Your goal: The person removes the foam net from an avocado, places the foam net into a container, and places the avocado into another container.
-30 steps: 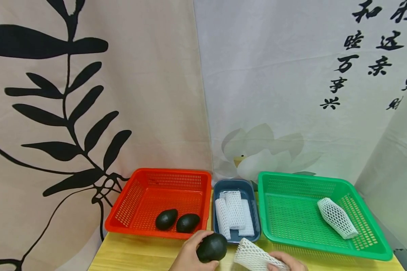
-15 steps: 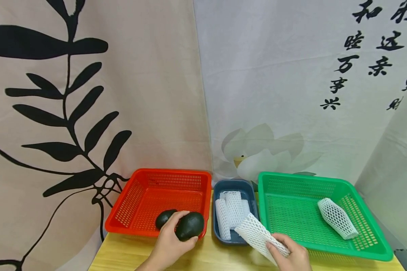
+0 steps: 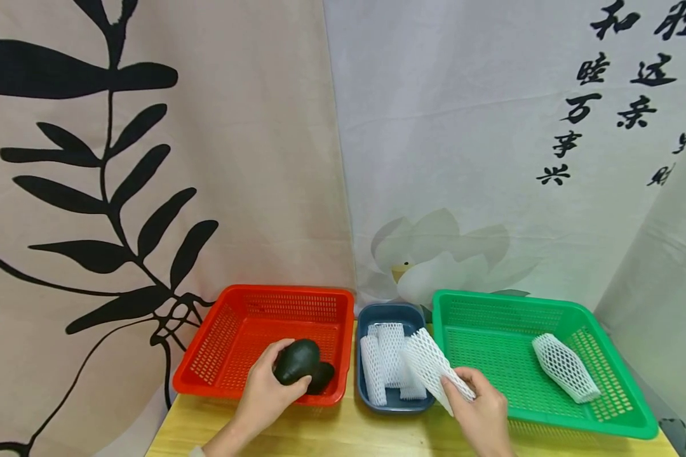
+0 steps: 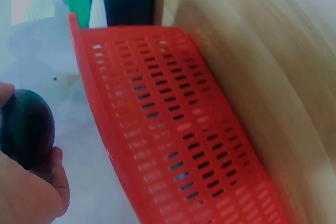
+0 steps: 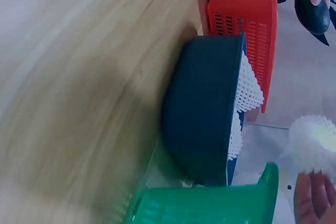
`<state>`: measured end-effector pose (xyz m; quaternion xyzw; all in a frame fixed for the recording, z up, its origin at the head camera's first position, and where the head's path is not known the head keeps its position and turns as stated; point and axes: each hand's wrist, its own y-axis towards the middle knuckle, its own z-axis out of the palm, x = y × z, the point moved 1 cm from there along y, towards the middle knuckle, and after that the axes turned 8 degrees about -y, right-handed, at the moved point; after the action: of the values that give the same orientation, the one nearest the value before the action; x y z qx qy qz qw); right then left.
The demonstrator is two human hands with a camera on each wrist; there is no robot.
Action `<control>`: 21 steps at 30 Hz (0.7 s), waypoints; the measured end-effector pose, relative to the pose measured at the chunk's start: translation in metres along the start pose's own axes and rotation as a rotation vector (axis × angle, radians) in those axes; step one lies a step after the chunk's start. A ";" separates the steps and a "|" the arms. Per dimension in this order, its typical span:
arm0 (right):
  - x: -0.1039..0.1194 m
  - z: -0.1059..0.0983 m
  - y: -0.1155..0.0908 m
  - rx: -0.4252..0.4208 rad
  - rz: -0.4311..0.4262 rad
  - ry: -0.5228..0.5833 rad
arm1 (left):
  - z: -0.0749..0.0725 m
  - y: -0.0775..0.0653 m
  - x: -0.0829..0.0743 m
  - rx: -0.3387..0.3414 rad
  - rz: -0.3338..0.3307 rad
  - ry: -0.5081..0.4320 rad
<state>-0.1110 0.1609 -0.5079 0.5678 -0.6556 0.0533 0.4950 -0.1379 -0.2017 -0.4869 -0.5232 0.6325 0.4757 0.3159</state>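
My left hand (image 3: 267, 388) grips a dark avocado (image 3: 297, 362) above the front of the red basket (image 3: 297, 291). Fingers and thumb wrap its sides, as the left wrist view also shows, with the avocado (image 4: 27, 129) above the rim. Behind it in the basket a second avocado (image 3: 322, 379) is partly covered; anything else under the hand is hidden. With my right hand (image 3: 481, 406) I pinch the lower end of a white foam net sleeve (image 3: 432, 363). It hangs tilted in front of the blue bin (image 3: 391, 407), its upper end over the bin's right side.
Several white foam net sleeves (image 3: 390, 355) lie in the blue bin. To its right a green basket (image 3: 549, 416) holds one net-wrapped item (image 3: 566, 368). Both baskets and the bin stand on a wooden table (image 3: 371, 438), against a printed cloth (image 3: 274, 158).
My left hand has carried the avocado left from the table's front to over the red basket. My right hand has risen with the sleeve toward the blue bin.
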 end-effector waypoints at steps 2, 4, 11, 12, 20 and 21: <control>0.002 0.005 0.003 -0.002 0.015 0.011 | -0.003 0.003 0.002 -0.007 -0.002 0.015; 0.004 0.010 0.005 0.003 0.045 0.020 | -0.006 0.006 0.004 -0.010 -0.004 0.027; 0.009 0.026 0.017 -0.050 0.056 -0.050 | -0.015 0.015 0.010 -0.058 -0.021 0.063; 0.009 0.028 0.019 -0.056 0.049 -0.060 | -0.016 0.016 0.010 -0.060 -0.013 0.067; 0.012 0.048 0.028 -0.062 -0.019 -0.169 | -0.026 0.020 0.014 -0.066 -0.026 0.091; 0.012 0.050 0.029 -0.066 -0.029 -0.177 | -0.026 0.020 0.015 -0.067 -0.031 0.094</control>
<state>-0.1616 0.1315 -0.5104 0.5631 -0.6898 -0.0262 0.4543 -0.1581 -0.2317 -0.4859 -0.5650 0.6223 0.4664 0.2757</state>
